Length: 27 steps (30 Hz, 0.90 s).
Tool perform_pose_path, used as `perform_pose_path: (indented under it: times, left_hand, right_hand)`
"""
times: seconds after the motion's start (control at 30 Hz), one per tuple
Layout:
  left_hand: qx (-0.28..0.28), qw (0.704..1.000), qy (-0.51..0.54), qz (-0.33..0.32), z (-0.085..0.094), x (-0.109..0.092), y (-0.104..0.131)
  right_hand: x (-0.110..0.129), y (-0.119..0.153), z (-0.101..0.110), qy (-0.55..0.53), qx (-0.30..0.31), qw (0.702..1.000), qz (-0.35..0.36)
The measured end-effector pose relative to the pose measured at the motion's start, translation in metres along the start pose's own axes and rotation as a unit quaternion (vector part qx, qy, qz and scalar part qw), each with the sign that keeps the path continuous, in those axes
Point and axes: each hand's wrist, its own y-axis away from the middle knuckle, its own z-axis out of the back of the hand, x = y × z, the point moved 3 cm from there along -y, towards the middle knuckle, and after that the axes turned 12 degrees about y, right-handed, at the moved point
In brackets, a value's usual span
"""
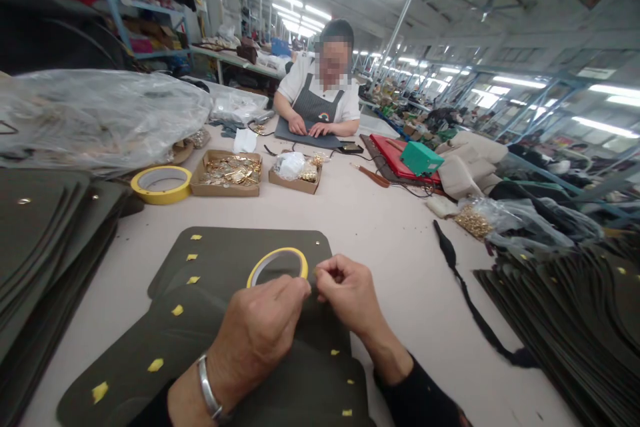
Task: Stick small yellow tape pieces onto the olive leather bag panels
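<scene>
A roll of yellow tape (280,251) is gripped in my left hand (260,323), thumb and fingers closed on its near side. Close to the roll, my right hand (350,290) pinches what looks like a small bit of yellow tape, mostly hidden by the fingertips. Beneath both hands lie dark olive, round-cornered panels (205,320), overlapping on the table. Small yellow tape pieces (156,365) are spaced along their left side, and a few more sit at the lower right. One small metallic dot shows near the back panel's upper right corner.
Another yellow tape roll (186,192) lies beside a cardboard box of gold metal parts (200,191). Stacked dark panels flank me at left (45,233) and right (565,320). A black strap (465,293) lies at right. Across the table (400,233), a person (320,97) handles a dark piece.
</scene>
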Motion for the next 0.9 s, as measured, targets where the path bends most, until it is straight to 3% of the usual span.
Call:
perform_pose_path:
  times: [0.1,0.27,0.47,0.7,0.9]
  left_hand:
    - [0.023,1.0,-0.017,0.012,-0.003,0.003,-0.001]
    - [0.105,0.987,-0.07,0.098,-0.006,0.022,-0.007]
    - [0.149,0.979,-0.053,0.128,-0.01,0.027,-0.009]
    - [0.17,0.978,-0.037,0.118,-0.012,0.023,-0.009]
    - [0.175,0.977,-0.032,0.12,-0.012,0.024,-0.009]
  right_hand:
    - [-0.02,-0.015,0.012,-0.016,0.023,0.998,-0.062]
    - [-0.039,-0.024,0.019,0.038,0.145,0.985,-0.089]
    - [-0.037,-0.025,0.024,0.134,0.089,0.987,0.012]
    - [-0.034,-0.024,0.03,0.157,0.157,0.975,0.025]
    - [-0.03,-0.023,0.031,0.164,0.166,0.972,0.039]
